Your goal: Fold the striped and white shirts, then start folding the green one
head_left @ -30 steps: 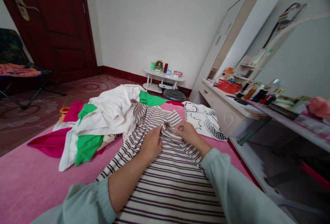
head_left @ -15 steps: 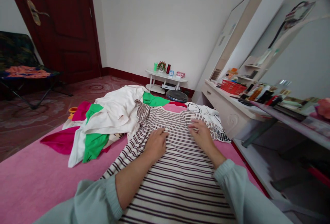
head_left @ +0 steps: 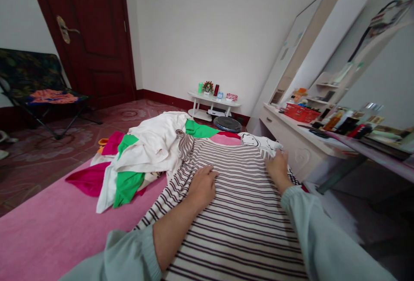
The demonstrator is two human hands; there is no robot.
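Pink bed cover [head_left: 39, 225], plush-looking, lay under the clothes. Reddish floral-patterned tile floor [head_left: 129, 110], plain white wall [head_left: 200, 30], dark red paneled door [head_left: 100, 43] with brass-toned handle [head_left: 64, 30]. Folding chair [head_left: 32, 71], dark patterned fabric on thin metal legs, stood near the door, orange cloth [head_left: 53, 96] crumpled on the seat. Far wall: low white tabletop [head_left: 210, 97], rounded ends. Right side: white dresser [head_left: 284, 132] carrying a red plastic basket [head_left: 300, 112].

Striped shirt [head_left: 239, 207], cream with thin dark paired stripes, lay spread on the bed cover in front of the person, mostly flat, its left-side sleeve bunched. Left hand [head_left: 202, 188] rested palm-down on it, fingers slightly apart. Right hand [head_left: 277, 168] was at its right-side sleeve, fingers bent; couldn't tell if they pinched fabric. Left of the shirt: wrinkled white garment [head_left: 155, 136] draped over green cloth [head_left: 129, 188] and magenta cloth [head_left: 89, 179]. White printed garment [head_left: 255, 140], black line drawing, lay just beyond the right hand.
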